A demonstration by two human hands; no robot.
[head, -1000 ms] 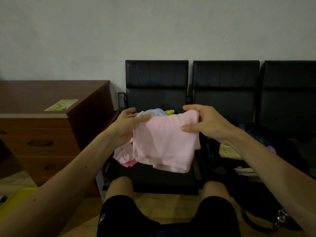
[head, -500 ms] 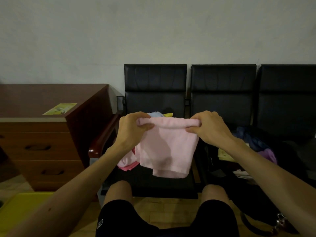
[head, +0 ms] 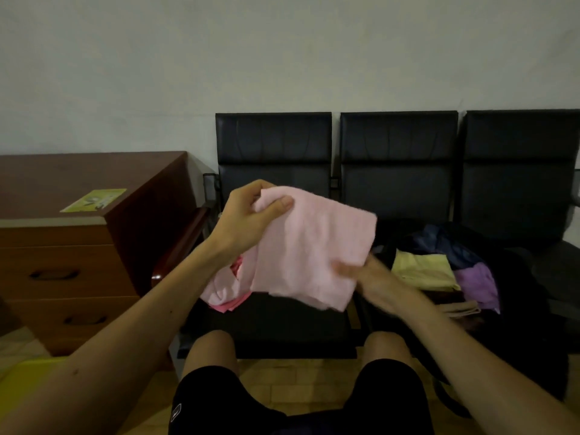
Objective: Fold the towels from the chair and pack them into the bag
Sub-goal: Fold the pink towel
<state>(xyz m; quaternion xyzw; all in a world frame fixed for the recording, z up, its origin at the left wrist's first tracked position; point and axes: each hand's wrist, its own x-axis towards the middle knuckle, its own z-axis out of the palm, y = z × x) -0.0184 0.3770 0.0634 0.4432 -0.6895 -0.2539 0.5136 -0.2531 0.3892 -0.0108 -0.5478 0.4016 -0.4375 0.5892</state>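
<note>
**A:** How far along is the packing?

**B:** Partway, I'd judge. The dark bag (head: 533, 324), on the seat just right of the chair (head: 273, 146), already holds a flat-folded pale yellow towel (head: 420, 266) and a lilac towel (head: 477, 284) beside it. What else is inside is too dark to make out.

**A:** And what's left?

**B:** A crumpled heap of pink cloth (head: 219, 293) lies on the chair's seat, unfolded. How many pieces it holds I can't tell. Then there's the pink towel (head: 314, 249) being worked on, held in the air in front of the chair's backrest.

**A:** Who's holding it?

**B:** The left hand (head: 248, 221) pinches its top left corner, with the thumb on the front and the fingers curled behind. The right hand (head: 373, 277) meets the lower right corner, but it's blurred and half hidden by cloth, so I can't tell whether it grips.

**A:** What's the towel like?

**B:** Soft terry with a matte, faintly ribbed nap. It's doubled into a rough rectangle, and 2 layers show along the bottom edge. It probably needs 1 more fold.

**A:** And the surroundings?

**B:** The chair is smooth black padding on a metal frame. Left of it stands a glossy reddish wooden counter (head: 62, 262) with drawers.
</note>
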